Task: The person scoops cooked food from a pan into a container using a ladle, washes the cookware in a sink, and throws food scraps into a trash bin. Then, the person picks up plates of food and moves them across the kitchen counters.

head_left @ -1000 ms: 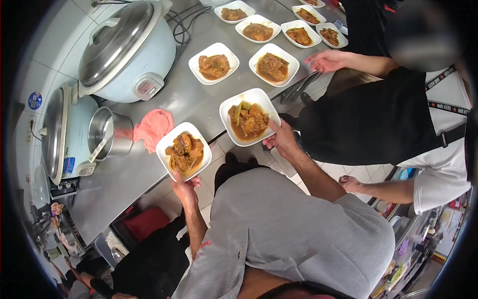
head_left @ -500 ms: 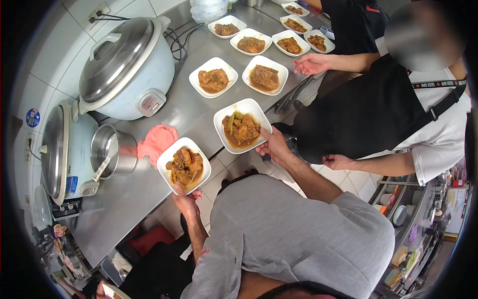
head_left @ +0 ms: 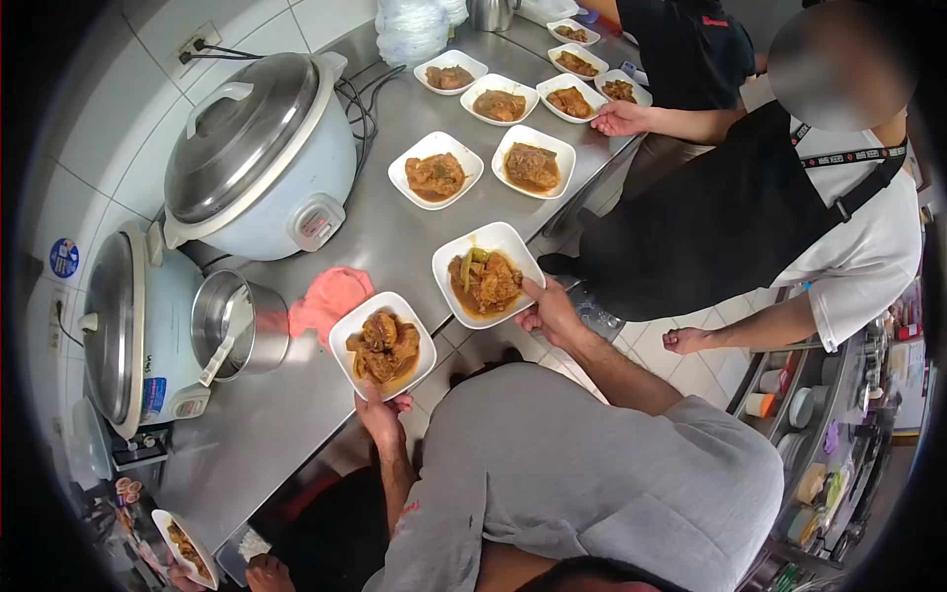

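Note:
My left hand [head_left: 383, 412] grips the near edge of a square white bowl [head_left: 340, 333] of meat pieces in brown sauce, thumb over the rim. My right hand [head_left: 552, 312] is closed on the right corner of a second white bowl [head_left: 503, 240]. That one holds meat in brown sauce with a green pepper-like piece on top. Both bowls are level, over the front edge of the steel counter [head_left: 395, 259]. Beyond them, two similar filled bowls stand on the counter, one at the left [head_left: 402, 164] and one at the right [head_left: 564, 156].
Several more filled bowls [head_left: 473, 67] stand farther back. Two rice cookers [head_left: 286, 212], a steel pot [head_left: 266, 335] and a pink cloth [head_left: 330, 299] are on the left. A co-worker in a black apron [head_left: 691, 217] touches a bowl at right; another person's hand [head_left: 268, 574] shows bottom left.
Both held bowls sit slightly lower and farther right in view. The co-worker's hand has moved up to a back bowl. At bottom left, another person's filled bowl has come into fuller view.

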Demonstrator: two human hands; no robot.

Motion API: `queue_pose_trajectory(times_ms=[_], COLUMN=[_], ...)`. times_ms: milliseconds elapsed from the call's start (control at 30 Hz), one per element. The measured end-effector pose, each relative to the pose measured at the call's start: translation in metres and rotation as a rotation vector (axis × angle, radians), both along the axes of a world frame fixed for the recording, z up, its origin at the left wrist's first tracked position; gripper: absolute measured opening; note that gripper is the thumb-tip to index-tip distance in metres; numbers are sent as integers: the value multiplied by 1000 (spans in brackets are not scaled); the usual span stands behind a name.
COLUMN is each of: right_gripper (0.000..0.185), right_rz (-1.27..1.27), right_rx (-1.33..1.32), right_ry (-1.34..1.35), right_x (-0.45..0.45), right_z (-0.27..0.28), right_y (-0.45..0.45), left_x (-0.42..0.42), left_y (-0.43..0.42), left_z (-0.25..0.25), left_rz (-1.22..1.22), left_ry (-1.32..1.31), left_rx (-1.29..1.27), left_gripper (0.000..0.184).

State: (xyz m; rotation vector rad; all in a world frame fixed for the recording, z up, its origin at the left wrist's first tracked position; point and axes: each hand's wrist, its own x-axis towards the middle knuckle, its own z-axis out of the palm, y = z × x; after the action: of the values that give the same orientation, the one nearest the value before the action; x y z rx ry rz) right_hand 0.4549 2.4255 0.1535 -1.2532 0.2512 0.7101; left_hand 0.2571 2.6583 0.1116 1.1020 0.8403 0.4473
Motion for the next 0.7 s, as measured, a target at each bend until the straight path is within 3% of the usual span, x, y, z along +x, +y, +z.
queue_pose_trajectory(times_ms=[467,700], right_gripper=[25,26], right_rz=[-247,-119], right_rx=[6,-24], right_ry=[-262,-138], right_x=[38,18], right_z=[57,29], right_y=[-7,2], left_x=[13,14], left_y=[5,3], left_z=[-9,-10], left_rz=[-79,-66], left_ry=[10,18], left_rx=[-21,-28], left_gripper=[44,43])
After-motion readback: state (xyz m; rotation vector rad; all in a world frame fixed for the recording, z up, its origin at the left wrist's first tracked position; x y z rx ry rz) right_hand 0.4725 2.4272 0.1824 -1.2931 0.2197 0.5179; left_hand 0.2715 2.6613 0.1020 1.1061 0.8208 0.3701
